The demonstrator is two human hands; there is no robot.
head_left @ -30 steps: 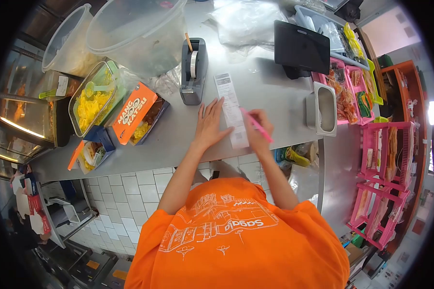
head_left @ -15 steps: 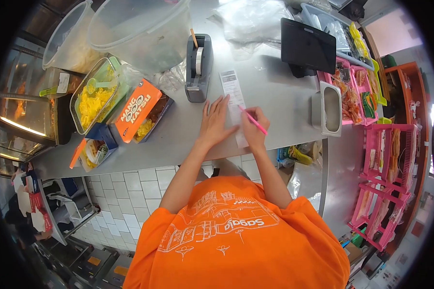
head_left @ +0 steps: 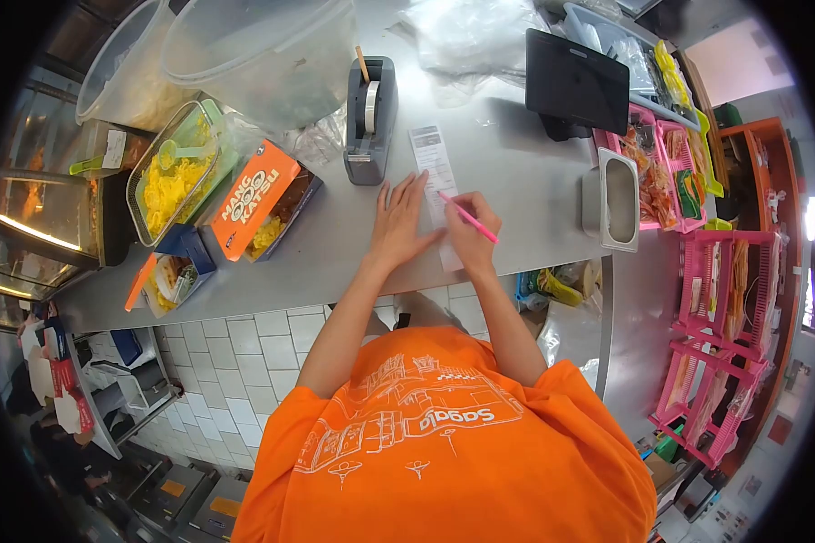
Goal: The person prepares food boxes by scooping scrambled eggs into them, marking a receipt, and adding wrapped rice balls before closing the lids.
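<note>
A long white paper receipt [head_left: 433, 163] lies on the steel counter in front of me. Across its left edge, my left hand [head_left: 397, 221] rests flat with fingers spread. My right hand [head_left: 472, 230] grips a pink pen [head_left: 469, 218], its tip on the printed middle part of the slip. That hand covers some of the receipt's lower half, whose bottom end shows between my hands. Just beyond my left hand stands a grey tape dispenser [head_left: 369, 127].
To the left are an orange food box [head_left: 256, 195], a smaller open box [head_left: 167, 276] and a basket of yellow food [head_left: 174, 190]. A black tablet [head_left: 577, 81], a metal container [head_left: 618, 204] and pink baskets [head_left: 724, 281] stand right. Clear tubs [head_left: 263, 63] are at the back.
The pen tip has shifted slightly left on the receipt, with my right hand still around the pen. My left hand stays flat in place. The whole view has moved a little.
</note>
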